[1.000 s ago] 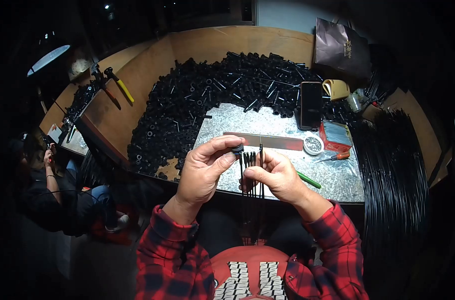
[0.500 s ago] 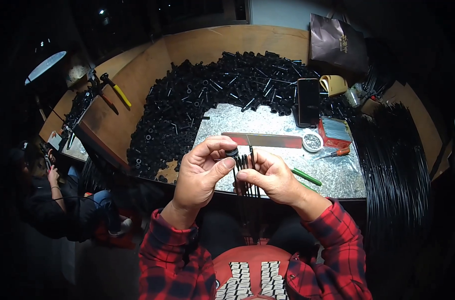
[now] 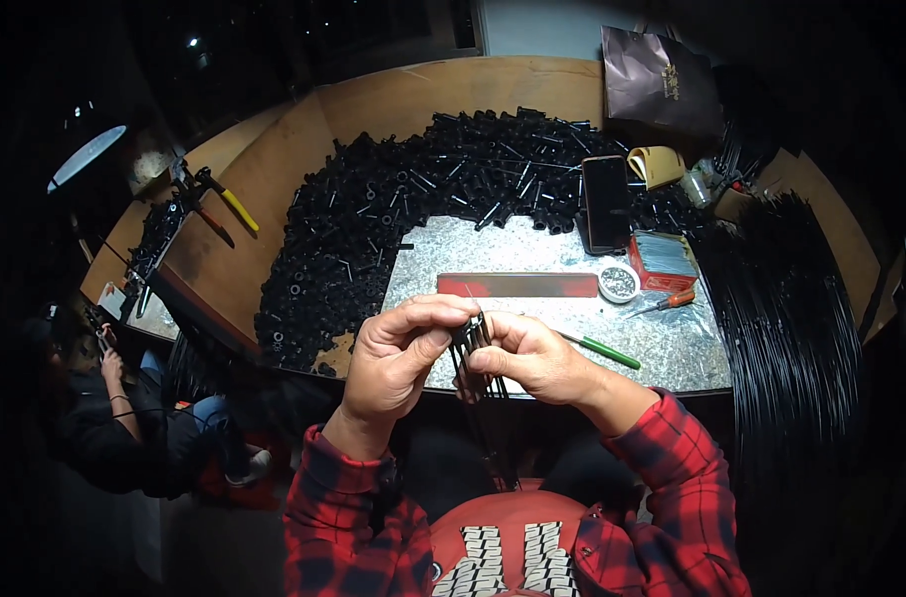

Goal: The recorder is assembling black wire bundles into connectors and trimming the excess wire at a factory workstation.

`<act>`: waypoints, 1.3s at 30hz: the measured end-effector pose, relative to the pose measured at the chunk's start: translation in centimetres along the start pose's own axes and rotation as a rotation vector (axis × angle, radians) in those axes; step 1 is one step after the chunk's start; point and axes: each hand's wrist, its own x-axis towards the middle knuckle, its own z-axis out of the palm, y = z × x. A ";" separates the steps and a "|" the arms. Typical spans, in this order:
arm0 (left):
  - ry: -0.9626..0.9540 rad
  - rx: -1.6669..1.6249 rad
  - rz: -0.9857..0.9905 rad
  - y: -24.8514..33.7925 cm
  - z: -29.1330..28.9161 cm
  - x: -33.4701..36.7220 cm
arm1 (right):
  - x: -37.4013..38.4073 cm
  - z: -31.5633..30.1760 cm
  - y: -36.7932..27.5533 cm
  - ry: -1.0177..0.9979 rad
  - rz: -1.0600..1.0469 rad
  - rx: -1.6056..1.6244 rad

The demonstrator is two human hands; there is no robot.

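My left hand (image 3: 397, 360) and my right hand (image 3: 527, 358) meet over the near edge of the worktop. Several thin black rods (image 3: 485, 386) hang down between them toward my lap. The right hand's thumb and fingers are closed around these rods. My left thumb and forefinger pinch at the rods' upper ends, around a small black part that the fingers mostly hide. A fine wire tip pokes up between the two hands. Beyond them a flat red-and-grey bar (image 3: 528, 286) lies on the worktop (image 3: 443, 244). Right of my right hand lies a green-handled tool (image 3: 612, 351).
A heap of black tubular parts (image 3: 373, 214) covers the back and left. At right are a phone (image 3: 605, 204), a white cup (image 3: 619, 283), a red box (image 3: 664, 261), an orange-handled screwdriver (image 3: 678, 298) and long black rods (image 3: 796, 318). A co-worker (image 3: 124, 418) sits at left.
My left fingers have come down and closer to my right hand. The round black part that showed at their tips is now mostly hidden. The view has shifted slightly.
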 end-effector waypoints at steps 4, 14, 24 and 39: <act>-0.062 -0.062 -0.042 0.1 -0.2 -0.1 | 0.3 -0.8 -0.1 -0.099 0.079 0.033; -0.238 -0.207 -0.208 0.1 -0.8 1.4 | 0.6 -1.2 0.0 -0.283 0.153 0.087; 0.116 0.087 -0.261 1.7 1.1 0.6 | -0.7 1.2 -1.9 0.254 -0.015 -0.479; 0.025 0.768 0.056 2.9 1.5 -0.3 | -1.8 1.8 0.7 0.313 -0.114 -0.417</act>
